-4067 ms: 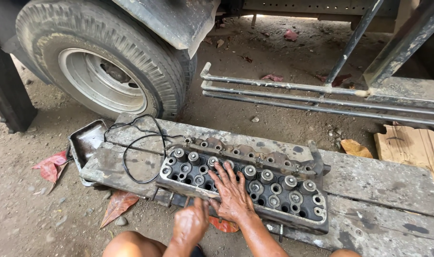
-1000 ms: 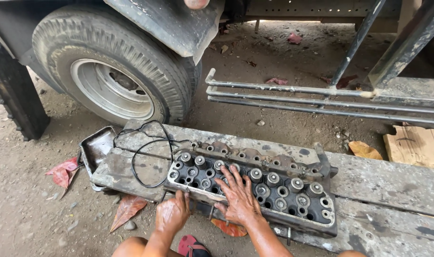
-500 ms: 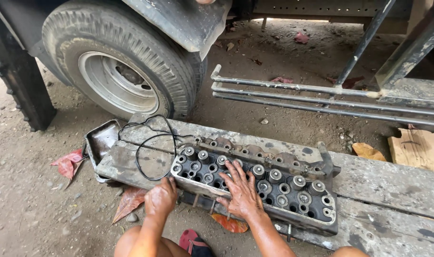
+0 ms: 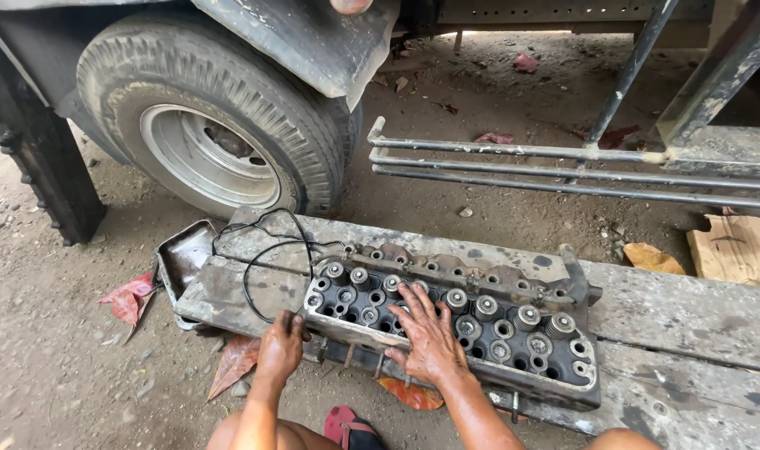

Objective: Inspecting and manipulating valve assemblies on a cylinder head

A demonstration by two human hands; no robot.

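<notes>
Beyond both hands, up and to the left: truck wheel (image 4: 209, 137) under a dented grey mudguard (image 4: 313, 42), parked on the packed dirt ground (image 4: 55, 358). Up and to the right of the hands: long steel rails (image 4: 563, 167) lying across the dirt. Directly under the hands: thick weathered plank (image 4: 688, 317) serving as a bench.

On that plank, right beneath the right hand: greasy cylinder head (image 4: 455, 321), long, blackened with oil, valve springs and retainers standing in rows along its top, metal caps showing paler against the grime, studs poking from the near edge. Valve gear apparently in place along the whole length; nothing visibly removed, so the work looks early or mid-way, by judgement only.

Just left of the left hand: shallow metal tray (image 4: 180, 258) at the plank's end, and a thin black wire loop (image 4: 267, 262) draped over the wood. Red dry leaves (image 4: 130, 296) on the dirt further left.

Right hand (image 4: 430, 337): grip apart, fingers spread flat over the valve springs, clamped on nothing. Left hand (image 4: 280, 346): fingers curled over the near left corner of the head; grip seemingly closed on its edge.
</notes>
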